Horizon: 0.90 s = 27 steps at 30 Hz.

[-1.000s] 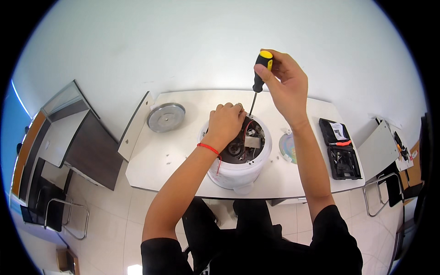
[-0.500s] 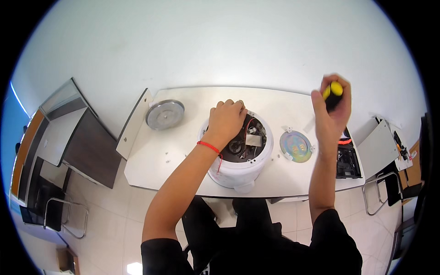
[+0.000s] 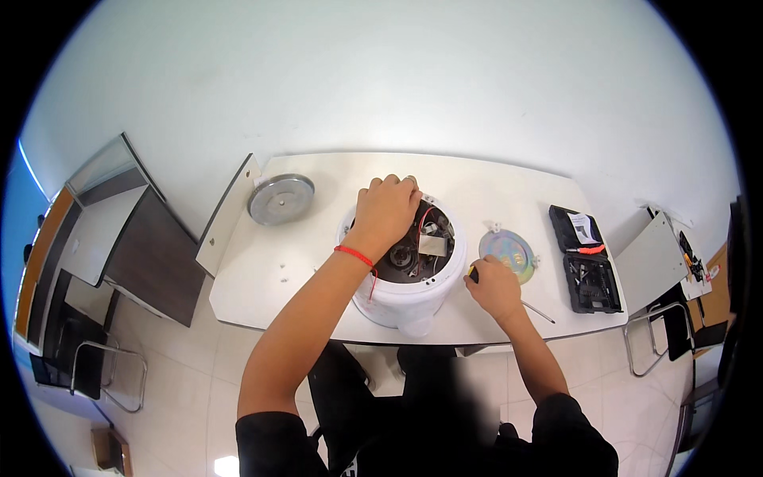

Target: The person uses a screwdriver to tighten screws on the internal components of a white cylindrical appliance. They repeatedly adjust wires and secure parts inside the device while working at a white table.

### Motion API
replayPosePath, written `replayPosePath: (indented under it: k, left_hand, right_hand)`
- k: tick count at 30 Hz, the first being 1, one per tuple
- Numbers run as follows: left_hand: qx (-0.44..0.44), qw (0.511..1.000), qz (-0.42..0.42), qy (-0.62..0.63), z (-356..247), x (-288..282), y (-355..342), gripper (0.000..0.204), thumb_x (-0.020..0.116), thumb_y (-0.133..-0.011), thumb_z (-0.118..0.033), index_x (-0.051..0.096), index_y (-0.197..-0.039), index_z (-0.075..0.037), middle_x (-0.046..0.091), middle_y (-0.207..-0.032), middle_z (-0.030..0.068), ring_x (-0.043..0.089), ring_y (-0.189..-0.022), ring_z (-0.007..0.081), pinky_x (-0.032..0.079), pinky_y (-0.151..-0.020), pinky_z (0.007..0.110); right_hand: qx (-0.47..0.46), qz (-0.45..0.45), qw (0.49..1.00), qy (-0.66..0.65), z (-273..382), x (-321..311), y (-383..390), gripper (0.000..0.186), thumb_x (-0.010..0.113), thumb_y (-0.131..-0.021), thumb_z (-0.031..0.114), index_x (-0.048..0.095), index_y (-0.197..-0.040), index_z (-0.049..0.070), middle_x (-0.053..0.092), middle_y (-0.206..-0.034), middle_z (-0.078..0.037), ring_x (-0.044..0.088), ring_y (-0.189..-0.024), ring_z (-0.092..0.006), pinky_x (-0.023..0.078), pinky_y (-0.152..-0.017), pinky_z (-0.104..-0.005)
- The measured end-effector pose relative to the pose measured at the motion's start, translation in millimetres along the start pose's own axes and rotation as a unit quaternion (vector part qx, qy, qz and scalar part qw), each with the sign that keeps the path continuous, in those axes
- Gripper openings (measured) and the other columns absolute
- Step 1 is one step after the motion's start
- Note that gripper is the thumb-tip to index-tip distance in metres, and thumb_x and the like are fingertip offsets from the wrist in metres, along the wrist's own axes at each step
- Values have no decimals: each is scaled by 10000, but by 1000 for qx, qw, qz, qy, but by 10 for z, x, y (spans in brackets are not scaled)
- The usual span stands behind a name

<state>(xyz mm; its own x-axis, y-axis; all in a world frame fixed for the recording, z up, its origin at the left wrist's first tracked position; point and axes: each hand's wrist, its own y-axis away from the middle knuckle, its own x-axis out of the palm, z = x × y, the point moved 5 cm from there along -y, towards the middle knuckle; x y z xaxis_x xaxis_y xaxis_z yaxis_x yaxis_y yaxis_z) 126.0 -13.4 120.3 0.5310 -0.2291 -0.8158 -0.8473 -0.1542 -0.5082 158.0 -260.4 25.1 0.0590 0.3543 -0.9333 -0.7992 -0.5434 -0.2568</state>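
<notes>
A white round appliance (image 3: 405, 302) stands open on the table, exposing wires, a metal plate and dark inner parts. My left hand (image 3: 385, 208), with a red cord on the wrist, rests over its far left rim, fingers bent round the edge. Just right of the appliance, my right hand (image 3: 496, 288) is low over the table, closed on a yellow-and-black screwdriver (image 3: 474, 273), whose shaft points toward the front right. Behind that hand lies an iridescent round plate (image 3: 505, 248) with small brackets. A few small loose bits (image 3: 284, 278) lie left of the appliance.
A steel lid (image 3: 280, 199) sits at the table's back left, beside an upright side panel. An open black tool case (image 3: 586, 280) lies at the right on the white table (image 3: 246, 302). Desks and chairs stand at both sides; a white wall is behind.
My right hand has moved the screwdriver away from the appliance's far rim, out to the right, then down beside the appliance's front right. My left hand has stayed on the rim.
</notes>
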Motion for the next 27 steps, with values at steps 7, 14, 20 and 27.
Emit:
replayPosePath:
  k: [7, 14, 20, 27]
  left_hand:
    - [17, 1000, -11, -7, -28, 9, -2, 250, 598, -1051, -304, 734, -1101, -99, 732, -1022, 115, 670, -977, 361, 555, -840, 495]
    - [92, 990, -106, 28, -19, -57, 1, 222, 626, -1035, -253, 760, -1116, -95, 745, -1054, 113, 680, -1008, 345, 549, -905, 467]
    - [173, 928, -138, 300, -337, -434, -8, 131, 724, -961, -119, 765, -1058, -42, 744, -1006, 106, 705, -984, 278, 556, -892, 394]
    - [142, 907, -182, 353, -269, -532, 70, 101, 783, -923, -94, 742, -993, -33, 740, -964, 100, 719, -885, 257, 579, -776, 374]
  right_hand:
    - [32, 28, 999, 25, -162, 289, -77, 150, 712, -854, 160, 741, -894, 19, 721, -992, -197, 715, -924, -403, 579, -831, -505]
    - [-38, -126, 981, -142, 20, -626, -454, 157, 734, -851, 143, 724, -873, -11, 708, -841, -206, 688, -780, -351, 542, -709, -438]
    - [-121, -114, 904, -393, 656, -1457, -823, 136, 754, -898, 108, 733, -879, -25, 645, -724, -32, 521, -674, -93, 458, -627, -288]
    - [-114, -6, 894, -434, 928, -1448, -1132, 116, 733, -895, 94, 738, -871, -19, 612, -710, 12, 508, -689, -56, 403, -613, -242]
